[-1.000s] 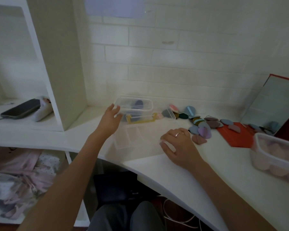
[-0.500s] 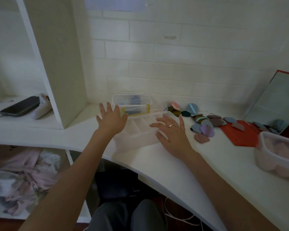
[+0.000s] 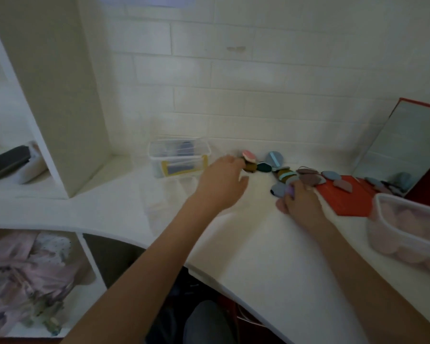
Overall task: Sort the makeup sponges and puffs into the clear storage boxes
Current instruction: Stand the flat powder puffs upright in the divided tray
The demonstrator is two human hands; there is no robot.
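Two hands: both over the white worktop (image 3: 271, 244), near the row of puffs (image 3: 287, 176).
Left hand (image 3: 221, 186): grip loose, fingers spread, holding nothing, just left of the puffs.
Right hand (image 3: 301, 203): grip curled on a purple puff (image 3: 289, 190) at the row's near end.
Clear box (image 3: 179, 157): left of the puffs, by the wall.
Tub of pink sponges (image 3: 407, 232): right of the puffs.
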